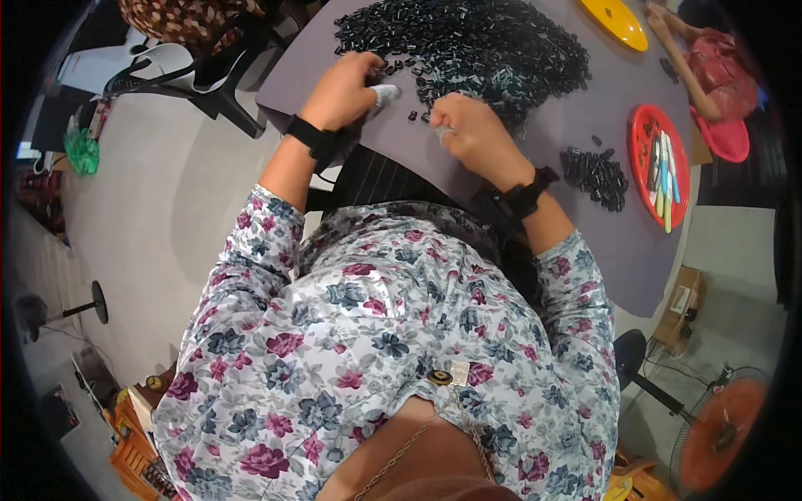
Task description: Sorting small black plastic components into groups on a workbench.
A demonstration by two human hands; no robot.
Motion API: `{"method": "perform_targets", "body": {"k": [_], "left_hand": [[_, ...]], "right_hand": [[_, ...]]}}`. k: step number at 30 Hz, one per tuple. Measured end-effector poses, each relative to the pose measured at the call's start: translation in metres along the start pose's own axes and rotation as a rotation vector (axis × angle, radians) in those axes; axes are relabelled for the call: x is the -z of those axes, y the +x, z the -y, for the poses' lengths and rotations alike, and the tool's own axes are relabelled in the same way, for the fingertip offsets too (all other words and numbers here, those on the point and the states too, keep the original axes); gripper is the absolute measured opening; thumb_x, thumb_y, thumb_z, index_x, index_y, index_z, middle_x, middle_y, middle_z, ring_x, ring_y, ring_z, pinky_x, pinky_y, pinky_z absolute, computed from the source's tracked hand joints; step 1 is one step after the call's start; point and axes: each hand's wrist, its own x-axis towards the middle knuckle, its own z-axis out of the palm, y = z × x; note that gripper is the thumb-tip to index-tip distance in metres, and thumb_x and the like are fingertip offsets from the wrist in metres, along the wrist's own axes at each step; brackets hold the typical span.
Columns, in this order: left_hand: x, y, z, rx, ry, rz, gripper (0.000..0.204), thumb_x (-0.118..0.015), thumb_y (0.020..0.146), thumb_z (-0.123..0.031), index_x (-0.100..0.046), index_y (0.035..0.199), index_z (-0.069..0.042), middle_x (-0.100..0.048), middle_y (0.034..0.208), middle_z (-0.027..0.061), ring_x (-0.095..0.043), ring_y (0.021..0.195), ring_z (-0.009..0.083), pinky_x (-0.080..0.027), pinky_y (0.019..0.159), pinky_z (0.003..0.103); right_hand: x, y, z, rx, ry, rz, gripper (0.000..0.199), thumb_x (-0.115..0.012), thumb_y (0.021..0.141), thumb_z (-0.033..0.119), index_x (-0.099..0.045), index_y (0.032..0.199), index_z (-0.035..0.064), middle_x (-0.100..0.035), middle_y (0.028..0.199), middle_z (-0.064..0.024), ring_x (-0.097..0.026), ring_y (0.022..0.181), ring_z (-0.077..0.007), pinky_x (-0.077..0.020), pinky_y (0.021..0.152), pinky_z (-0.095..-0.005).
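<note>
- Just beyond the fingertips of both hands spreads the main heap of small black pieces [468,50], broadest from left to right and lying on the grey tabletop [643,259].
- Its pieces are short, dark and shiny, with pale glints; they point every way, sharing no one long axis.
- Between the two hands' fingers, a few loose pieces [412,116] lie apart from the heap; they are too small for their direction to be told.
- Left hand [338,88]: fingers bent down at the heap's near left edge, the thumb apart from them in a whitish cover [385,94]. I cannot tell whether they grip a piece.
- Right hand [478,138]: fingers curled inward beside the loose pieces; I cannot tell what, if anything, they pinch.
- Well to the right of the right fingers, a smaller pile [597,177] stretches away from upper left to lower right.
- Farther right, a red tray [637,167] holds slim-handled tools [664,179].
</note>
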Motion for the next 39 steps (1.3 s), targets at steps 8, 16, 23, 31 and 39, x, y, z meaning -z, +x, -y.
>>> {"method": "perform_targets", "body": {"k": [8,16,23,31,39], "left_hand": [[-0.015,-0.002,-0.043,-0.101,-0.154,0.285,0.036,-0.074,0.084,-0.016,-0.068,0.116,0.000,-0.066,0.110,0.0200,-0.064,0.104,0.0351,-0.053,0.089,0.040],[-0.002,0.017,-0.009,0.008,0.072,-0.236,0.041,-0.076,0.088,-0.024,-0.066,0.123,-0.004,-0.063,0.118,0.0204,-0.063,0.109,0.0379,-0.052,0.093,0.044],[-0.014,0.023,-0.007,-0.007,0.161,0.067,0.034,-0.066,0.089,-0.015,-0.067,0.122,-0.005,-0.062,0.118,0.0200,-0.063,0.107,0.0417,-0.052,0.093,0.045],[-0.024,0.011,-0.040,-0.089,-0.086,0.067,0.031,-0.069,0.091,-0.014,-0.067,0.120,-0.002,-0.063,0.115,0.0224,-0.063,0.106,0.0394,-0.051,0.094,0.044],[0.010,0.052,0.035,0.085,0.297,-0.095,0.056,-0.069,0.090,-0.025,-0.056,0.142,-0.006,-0.057,0.134,0.0252,-0.060,0.120,0.0429,-0.049,0.103,0.045]], "right_hand": [[0.016,-0.009,0.004,-0.103,0.044,-0.102,0.023,-0.064,0.077,-0.005,-0.066,0.099,0.0018,-0.063,0.087,-0.0077,-0.063,0.084,-0.0190,-0.0510,0.075,-0.0301],[0.033,-0.048,0.018,-0.167,0.076,-0.185,0.018,-0.063,0.081,-0.005,-0.064,0.098,0.0001,-0.062,0.091,-0.0115,-0.064,0.081,-0.0258,-0.0517,0.074,-0.0335],[0.029,-0.061,0.017,-0.208,0.123,-0.170,0.018,-0.063,0.081,-0.006,-0.063,0.098,-0.0007,-0.063,0.092,-0.0118,-0.066,0.082,-0.0255,-0.0525,0.073,-0.0338],[0.026,-0.071,0.014,-0.214,0.137,-0.182,0.020,-0.062,0.080,-0.006,-0.064,0.099,-0.0010,-0.062,0.091,-0.0120,-0.067,0.081,-0.0253,-0.0526,0.073,-0.0329],[0.025,-0.079,0.019,-0.271,0.137,-0.156,0.020,-0.062,0.079,-0.006,-0.064,0.099,-0.0018,-0.063,0.091,-0.0119,-0.066,0.081,-0.0249,-0.0527,0.073,-0.0330]]}}
